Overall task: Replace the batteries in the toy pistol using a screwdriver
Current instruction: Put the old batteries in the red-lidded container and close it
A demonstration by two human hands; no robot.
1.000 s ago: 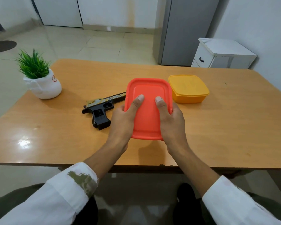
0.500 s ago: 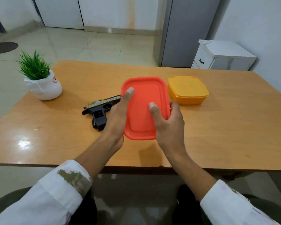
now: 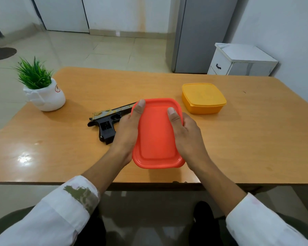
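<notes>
A red lidded plastic box is held between both hands over the wooden table. My left hand grips its left side, thumb on the lid near the far corner. My right hand grips the right side, thumb lying on the lid. The black and gold toy pistol lies flat on the table just left of the box, its barrel end hidden behind my left hand and the box. No screwdriver or batteries show.
A yellow lidded box sits on the table behind and right of the red one. A small potted plant stands at the table's far left. A white cabinet stands beyond the table.
The red box has come nearer to me, toward the table's front edge. My left thumb slid up to the lid's far corner; both hands kept their grip.
</notes>
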